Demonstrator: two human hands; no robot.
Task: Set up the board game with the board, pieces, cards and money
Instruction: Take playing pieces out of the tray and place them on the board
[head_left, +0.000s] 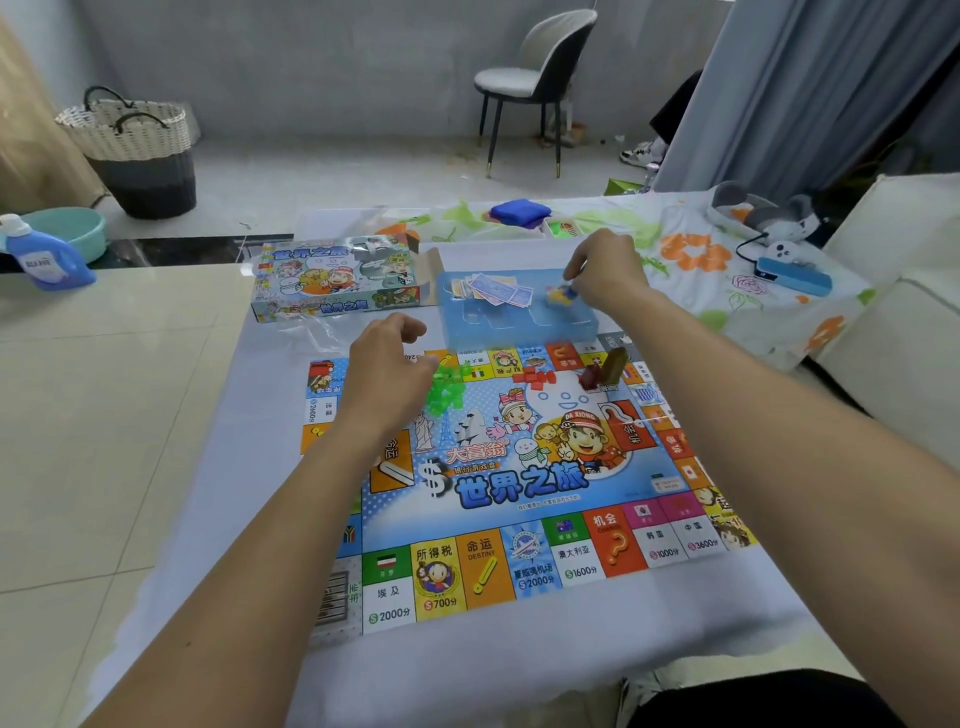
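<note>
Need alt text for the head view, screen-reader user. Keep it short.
A person's right hand pinches small pieces over a blue tray holding paper money; the left hand hovers over green pieces on the unfolded game board. The game box lies behind.

A grey chair (537, 78) stands by the grey wall (311, 57), curtain (800, 88) right, pale tiled floor (104, 405).

board (519, 467): flat on the table (467, 670), nearest the person
tray (514, 322): just behind the board's far edge
money (493, 289): in the tray, left part
box (332, 283): left of the tray
houses (449, 387): on the board's far part, left of the blocks (535, 378)
</note>
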